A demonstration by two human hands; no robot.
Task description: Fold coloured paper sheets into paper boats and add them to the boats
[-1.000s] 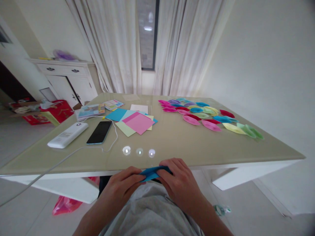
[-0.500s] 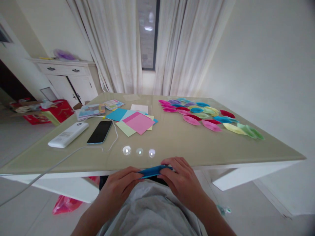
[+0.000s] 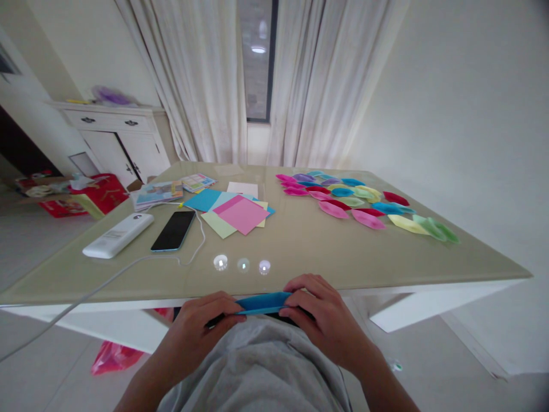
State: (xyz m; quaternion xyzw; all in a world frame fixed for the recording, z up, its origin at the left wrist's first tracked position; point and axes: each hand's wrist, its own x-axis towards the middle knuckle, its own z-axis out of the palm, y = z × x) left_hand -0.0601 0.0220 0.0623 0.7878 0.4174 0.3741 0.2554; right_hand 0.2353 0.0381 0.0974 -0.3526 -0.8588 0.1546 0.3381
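Note:
A folded blue paper [image 3: 262, 303] stretches between my hands at the table's near edge, just above my lap. My left hand [image 3: 209, 316] pinches its left end between thumb and fingers. Its right end is gripped by my right hand [image 3: 312, 303], fingertips on top and thumb below. On the right of the table [image 3: 295, 252] lie several folded paper boats [image 3: 334, 209] in pink, red, blue, yellow, green and purple. Loose square sheets, with a pink sheet [image 3: 242, 214] uppermost, are spread left of the middle.
A black-screened phone [image 3: 174, 231] and a white power bank [image 3: 118, 235] rest on the left, with a white cable [image 3: 128, 264] running over the near edge. Behind them is a stack of booklets [image 3: 158, 194]. Curtains [image 3: 206, 86] hang beyond the table; a white cabinet [image 3: 120, 134] stands back left.
My hands have moved slightly apart along the blue paper, and more of its length shows between them. The things on the table have not moved.

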